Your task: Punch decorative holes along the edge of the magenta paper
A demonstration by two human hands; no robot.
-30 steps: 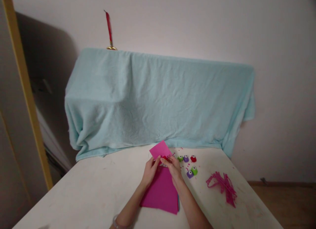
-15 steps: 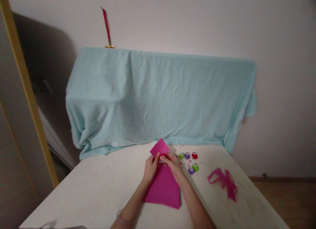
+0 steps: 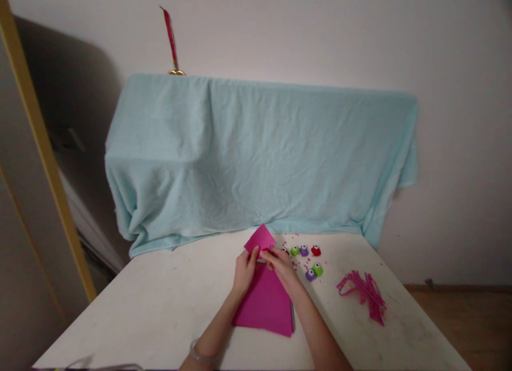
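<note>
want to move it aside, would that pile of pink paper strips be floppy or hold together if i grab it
The pink strips look thin and curled, so probably floppy and very light. They lie loosely tangled on the table, so some would likely slip free.

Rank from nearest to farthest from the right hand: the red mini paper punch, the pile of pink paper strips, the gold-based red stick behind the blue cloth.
1. Red mini paper punch, just right of the right hand.
2. Pile of pink paper strips, farther right on the table.
3. Gold-based red stick, far back left against the wall.

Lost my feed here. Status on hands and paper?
Both hands, left and right, shut on the pink sheet above the pink stack. Small punches beside the right hand. Pink scraps farther right, apart.
</note>
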